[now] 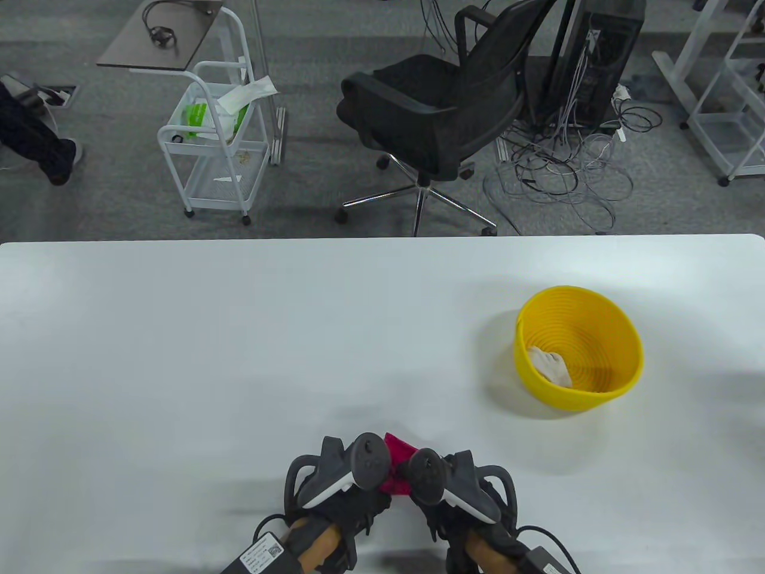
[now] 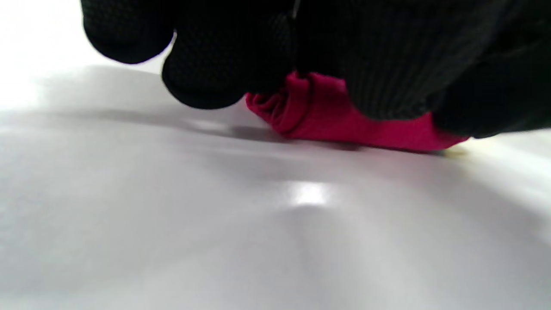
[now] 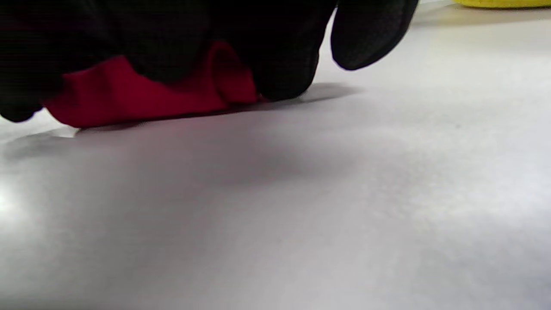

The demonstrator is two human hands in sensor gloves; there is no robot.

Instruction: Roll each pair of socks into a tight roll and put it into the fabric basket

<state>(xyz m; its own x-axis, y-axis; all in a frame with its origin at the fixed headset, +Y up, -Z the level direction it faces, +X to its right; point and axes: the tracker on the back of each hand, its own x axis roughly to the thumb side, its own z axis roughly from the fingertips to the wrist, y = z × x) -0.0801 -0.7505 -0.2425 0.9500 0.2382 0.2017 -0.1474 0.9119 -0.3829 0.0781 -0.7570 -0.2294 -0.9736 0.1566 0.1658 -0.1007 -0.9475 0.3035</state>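
A red sock pair point(image 1: 397, 463) lies on the white table point(image 1: 239, 359) near the front edge, partly rolled. My left hand point(image 1: 352, 478) and my right hand point(image 1: 436, 487) sit side by side over it, and the trackers hide most of the fabric in the table view. In the left wrist view curled gloved fingers point(image 2: 206, 64) grip the rolled end of the red sock pair point(image 2: 318, 116). The right wrist view shows curled fingers point(image 3: 280, 64) holding the red sock pair point(image 3: 129, 94) down on the table. The yellow basket point(image 1: 578, 353) stands to the right with a white sock roll point(image 1: 550, 366) inside.
Beyond the far table edge are a black office chair point(image 1: 436, 113), a white wire cart point(image 1: 218, 137) and loose cables point(image 1: 562, 167) on the floor. The yellow basket's rim point(image 3: 499, 3) shows at the top right of the right wrist view.
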